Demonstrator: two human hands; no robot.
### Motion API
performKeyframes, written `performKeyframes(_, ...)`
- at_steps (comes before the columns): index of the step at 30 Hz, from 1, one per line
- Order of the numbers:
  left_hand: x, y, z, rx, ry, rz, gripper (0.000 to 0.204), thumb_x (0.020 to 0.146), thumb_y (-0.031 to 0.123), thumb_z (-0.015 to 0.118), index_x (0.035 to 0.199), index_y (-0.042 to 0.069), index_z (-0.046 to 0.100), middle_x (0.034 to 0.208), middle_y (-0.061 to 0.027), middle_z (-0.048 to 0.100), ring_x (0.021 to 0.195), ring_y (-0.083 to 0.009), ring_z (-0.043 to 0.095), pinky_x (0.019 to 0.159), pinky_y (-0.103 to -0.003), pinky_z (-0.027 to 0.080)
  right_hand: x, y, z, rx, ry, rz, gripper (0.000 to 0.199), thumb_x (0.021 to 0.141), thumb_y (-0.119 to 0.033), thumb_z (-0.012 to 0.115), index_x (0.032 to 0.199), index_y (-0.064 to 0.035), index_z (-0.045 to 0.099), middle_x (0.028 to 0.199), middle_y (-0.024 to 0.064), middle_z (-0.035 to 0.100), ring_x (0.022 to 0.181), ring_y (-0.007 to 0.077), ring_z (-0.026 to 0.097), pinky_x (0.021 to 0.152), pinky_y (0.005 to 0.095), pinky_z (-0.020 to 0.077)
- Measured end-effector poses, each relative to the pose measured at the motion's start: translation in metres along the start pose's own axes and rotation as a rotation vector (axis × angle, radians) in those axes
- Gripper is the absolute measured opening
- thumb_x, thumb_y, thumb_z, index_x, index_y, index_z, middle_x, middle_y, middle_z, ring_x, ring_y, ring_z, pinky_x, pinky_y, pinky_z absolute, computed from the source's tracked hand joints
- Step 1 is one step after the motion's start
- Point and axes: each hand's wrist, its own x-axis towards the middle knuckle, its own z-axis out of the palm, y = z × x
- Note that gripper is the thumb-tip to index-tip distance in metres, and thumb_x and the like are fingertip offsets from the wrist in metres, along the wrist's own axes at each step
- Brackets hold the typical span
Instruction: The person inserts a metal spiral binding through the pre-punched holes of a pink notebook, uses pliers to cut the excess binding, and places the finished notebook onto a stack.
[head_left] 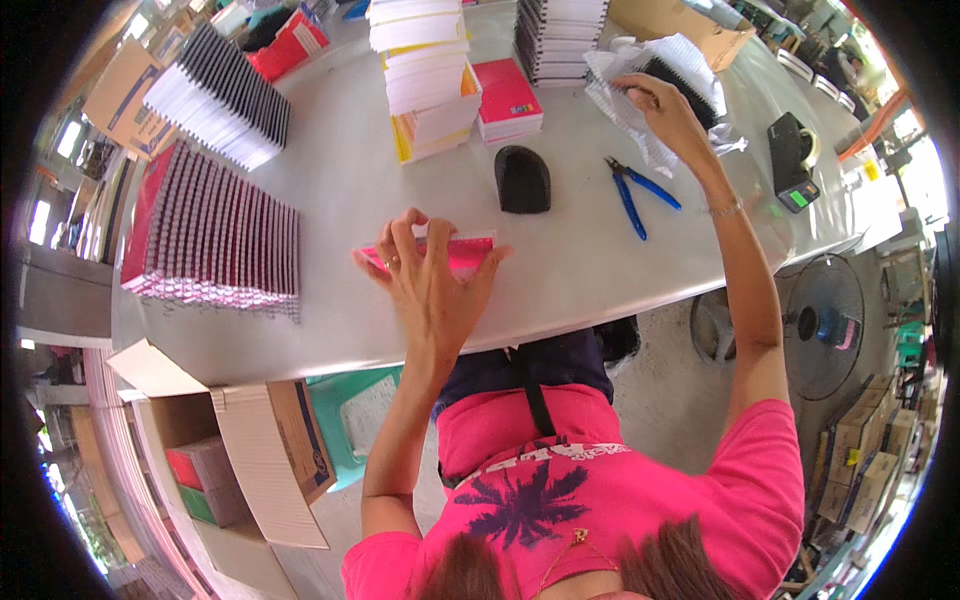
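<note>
My left hand (425,265) spans a small pink-covered pad (470,254) at the table's front, thumb at its right end and fingers over the top and left. Over at the back right, my right hand (655,105) has its fingers curled together above crumpled white wrapping (640,135). Black binding coils (680,90) lie in that wrapping; what the fingertips pinch, if anything, is too small to make out. Blue-handled cutters (634,195) rest on the table below my right wrist. Between my hands sits a black rounded pad (523,180).
Spiral-bound notebooks stand in a red-covered stack (215,235) and a black-coil stack (225,95) at left. Loose page blocks (425,85), a red notebook pile (508,100) and another bound stack (560,40) line the back. A tape dispenser (793,160) sits right; an open carton (270,450) stands below left.
</note>
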Motion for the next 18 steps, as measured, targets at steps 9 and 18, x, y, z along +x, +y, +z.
performKeyframes(9, 0.001, 0.000, 0.007, -0.039, 0.038, -0.007, 0.045, 0.067, 0.041, 0.080, 0.095, 0.013, 0.059, 0.111, -0.0061, 0.051, 0.113, -0.0304, 0.043, 0.099, -0.051, 0.026, -0.070, -0.145, 0.041, 0.494, -0.358, 0.070, 0.018, 0.089, -0.010, 0.064, 0.105, -0.0026, 0.069, 0.091, 0.0101, 0.066, 0.078, 0.0160, 0.058, 0.072, 0.0289, 0.0479)
performKeyframes(18, 0.002, -0.001, 0.006, -0.052, -0.004, -0.026, 0.040, 0.067, 0.039, 0.077, 0.093, 0.015, 0.059, 0.098, -0.0029, 0.052, 0.109, -0.0296, 0.046, 0.098, -0.059, 0.026, -0.076, -0.158, 0.054, 0.468, -0.328, 0.066, 0.020, 0.085, -0.007, 0.067, 0.104, -0.0027, 0.070, 0.087, 0.0078, 0.062, 0.075, 0.0165, 0.054, 0.072, 0.0293, 0.0458)
